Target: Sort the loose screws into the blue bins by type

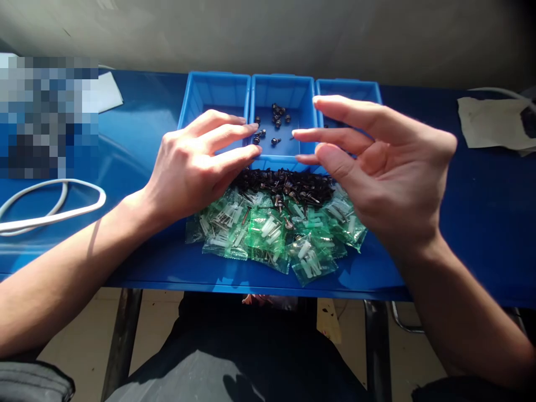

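Observation:
My left hand [190, 162] reaches over the left blue bin [218, 89], fingers stretched toward the middle blue bin [285, 90]; its thumb is hidden underneath. My right hand [393, 167] hovers in front of the right blue bin [347, 87], its fingers apart and nothing visible between them. Several dark screws [277, 114] lie on the middle bin's floor. Just in front of the bins is a heap of loose dark screws [288, 187]. Nearer to me, small clear and green plastic packets [268, 234] hold white wall plugs and screws. My hands partly cover both outer bins.
The blue table [146, 262] has its front edge just above my lap. A white cable [84, 209] loops at the left, near a blurred-out area and a white paper [108, 92]. Brownish paper [494, 123] lies at the right, and a grey wall [272, 36] stands behind.

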### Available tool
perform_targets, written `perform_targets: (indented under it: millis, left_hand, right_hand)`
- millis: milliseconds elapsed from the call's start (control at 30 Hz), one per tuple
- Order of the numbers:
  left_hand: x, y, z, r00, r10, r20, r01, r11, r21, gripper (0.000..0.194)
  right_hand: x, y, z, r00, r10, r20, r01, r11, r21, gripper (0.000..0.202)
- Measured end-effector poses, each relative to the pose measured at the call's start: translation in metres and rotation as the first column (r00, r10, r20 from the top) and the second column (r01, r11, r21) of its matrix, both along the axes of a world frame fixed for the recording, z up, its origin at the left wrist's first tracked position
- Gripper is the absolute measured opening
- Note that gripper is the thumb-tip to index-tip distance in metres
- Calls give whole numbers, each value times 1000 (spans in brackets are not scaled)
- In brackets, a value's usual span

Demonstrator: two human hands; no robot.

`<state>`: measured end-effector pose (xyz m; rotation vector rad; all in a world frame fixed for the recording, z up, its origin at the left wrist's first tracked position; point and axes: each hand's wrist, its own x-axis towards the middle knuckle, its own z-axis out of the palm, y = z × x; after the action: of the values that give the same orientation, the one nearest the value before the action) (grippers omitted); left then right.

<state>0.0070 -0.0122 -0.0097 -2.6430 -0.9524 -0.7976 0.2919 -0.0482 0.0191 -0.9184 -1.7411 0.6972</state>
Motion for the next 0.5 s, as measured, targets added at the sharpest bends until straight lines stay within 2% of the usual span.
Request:
perform_targets:
  millis: [67, 100, 167, 200, 267, 333, 500]
  left_hand:
    - [-1, 2, -2, 1000, -3, -7, 3, 1000, 25, 26]
    - [-1, 3, -3, 1000, -15, -10, 16, 999, 42, 26]
    - [-2, 4, -3, 999, -40, -11, 41, 997, 61, 25]
    - [-2, 4, -3, 999, -48, -10, 48, 997, 58, 25]
    - [-2, 5, -3, 999, -36, 3, 36, 999, 23, 24]
    - [-1, 4, -2, 1000, -19, 18, 19, 1000, -5, 23]
    - [-1, 4, -2, 999, -42, -12, 42, 997, 60, 25]
  right_hand:
    - [4, 1, 1, 974, 122, 192, -150, 979, 138, 31]
    - [6, 2, 0, 925, 191, 328, -261, 947, 184, 27]
    - [10, 6, -2, 771, 257, 582, -449, 868, 212, 23]
    - [12, 8, -3, 706, 244, 665, -490, 846, 210, 22]
    - [12, 10, -6, 639, 180, 748, -502, 834, 229, 22]
    - [11, 10, -8, 615, 130, 778, -475, 848, 234, 25]
    - [6, 7, -11, 639, 95, 764, -449, 852, 270, 22]
